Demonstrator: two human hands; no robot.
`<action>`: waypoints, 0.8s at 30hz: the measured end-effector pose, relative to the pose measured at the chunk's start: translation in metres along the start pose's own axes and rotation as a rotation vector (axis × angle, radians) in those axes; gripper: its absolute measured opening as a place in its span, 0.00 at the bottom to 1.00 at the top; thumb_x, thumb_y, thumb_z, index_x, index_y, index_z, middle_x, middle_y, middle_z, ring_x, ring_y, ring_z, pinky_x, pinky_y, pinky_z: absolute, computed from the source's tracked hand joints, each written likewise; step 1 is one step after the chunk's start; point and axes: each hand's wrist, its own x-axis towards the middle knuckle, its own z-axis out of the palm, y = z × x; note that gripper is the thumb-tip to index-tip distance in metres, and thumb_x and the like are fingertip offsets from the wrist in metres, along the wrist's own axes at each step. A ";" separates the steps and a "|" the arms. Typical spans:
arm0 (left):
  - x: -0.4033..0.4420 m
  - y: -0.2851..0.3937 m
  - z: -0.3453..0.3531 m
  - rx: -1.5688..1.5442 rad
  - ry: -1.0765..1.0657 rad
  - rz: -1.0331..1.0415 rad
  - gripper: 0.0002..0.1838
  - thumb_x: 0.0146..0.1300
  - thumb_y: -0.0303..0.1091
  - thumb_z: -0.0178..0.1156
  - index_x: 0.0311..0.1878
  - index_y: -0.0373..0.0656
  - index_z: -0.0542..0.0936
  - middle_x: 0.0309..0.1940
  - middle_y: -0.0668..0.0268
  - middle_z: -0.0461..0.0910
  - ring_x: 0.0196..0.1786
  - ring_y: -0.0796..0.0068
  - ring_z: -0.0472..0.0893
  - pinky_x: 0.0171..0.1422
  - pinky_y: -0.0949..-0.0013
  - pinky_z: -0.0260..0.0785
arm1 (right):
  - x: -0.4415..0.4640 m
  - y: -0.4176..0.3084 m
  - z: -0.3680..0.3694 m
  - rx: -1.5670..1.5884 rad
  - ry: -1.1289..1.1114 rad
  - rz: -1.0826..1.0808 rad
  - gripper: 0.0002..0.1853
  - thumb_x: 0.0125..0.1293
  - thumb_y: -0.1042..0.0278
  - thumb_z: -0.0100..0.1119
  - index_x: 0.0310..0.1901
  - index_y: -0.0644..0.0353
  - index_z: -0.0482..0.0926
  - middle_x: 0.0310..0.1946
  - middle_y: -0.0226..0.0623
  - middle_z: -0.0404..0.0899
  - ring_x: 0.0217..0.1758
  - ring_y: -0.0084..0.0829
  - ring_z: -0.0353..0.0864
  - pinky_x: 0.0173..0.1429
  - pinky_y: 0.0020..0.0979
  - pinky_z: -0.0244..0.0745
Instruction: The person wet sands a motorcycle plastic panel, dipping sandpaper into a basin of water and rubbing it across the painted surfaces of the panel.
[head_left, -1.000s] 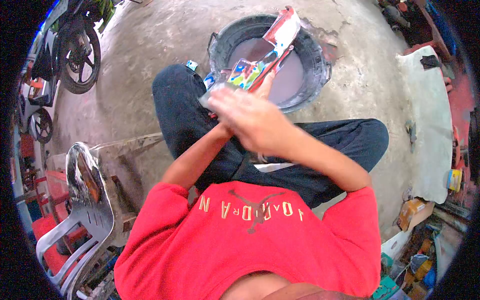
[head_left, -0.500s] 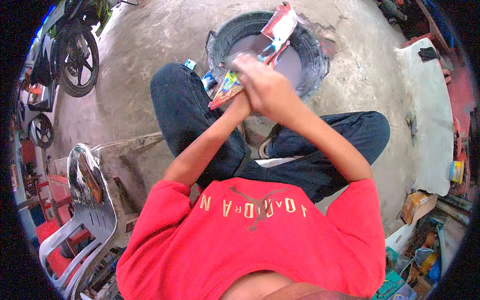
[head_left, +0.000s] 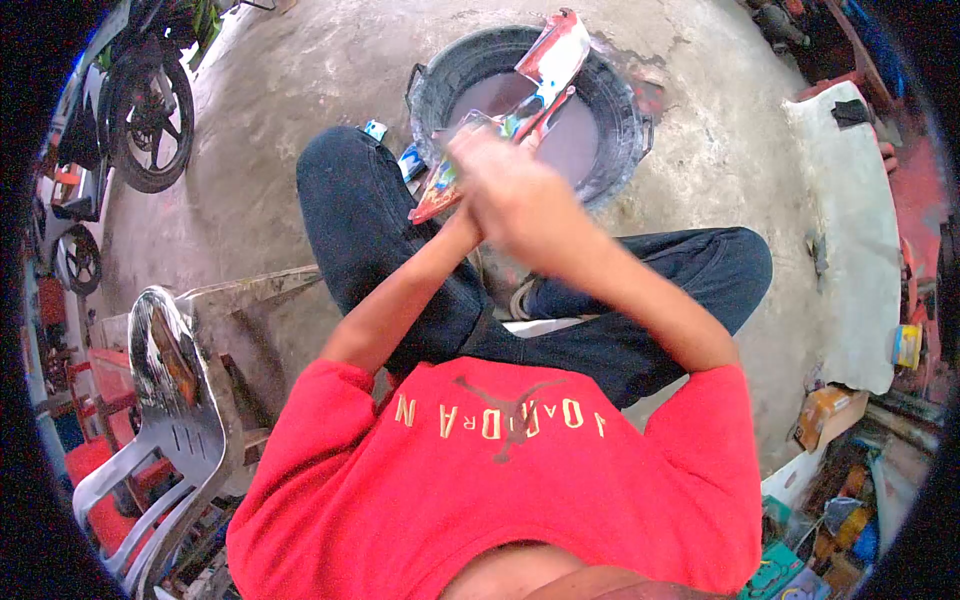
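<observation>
A long painted panel (head_left: 553,58), like a motorcycle body panel in red, white, blue and yellow, slants across the near side of a black tub (head_left: 622,125). Greyish water (head_left: 580,140) lies in the tub. My left hand (head_left: 466,212) is under the panel's near end and supports it; most of its fingers are hidden. Over that same part lies my right hand (head_left: 515,185), smeared by motion, its fingers against the panel's surface. Whether anything is under those fingers cannot be made out.
Small blue-and-white pieces (head_left: 410,162) lie by my left knee. A grey plastic chair (head_left: 190,420) stands at left, with a motorcycle wheel (head_left: 150,130) farther off. To the right are a pale slab (head_left: 850,250), a cardboard box (head_left: 830,415) and a yellow tub (head_left: 907,345).
My right hand has shifted slightly left and down along the panel. The panel stays at nearly the same slant over the tub, and the whole view has moved a little.
</observation>
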 end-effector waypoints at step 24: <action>-0.017 0.056 -0.080 -0.917 0.200 -0.604 0.27 0.79 0.51 0.45 0.64 0.35 0.73 0.59 0.57 0.77 0.60 0.65 0.80 0.69 0.61 0.69 | -0.012 0.116 0.009 0.411 0.119 0.331 0.21 0.77 0.72 0.47 0.68 0.64 0.71 0.68 0.50 0.72 0.74 0.44 0.69 0.77 0.37 0.61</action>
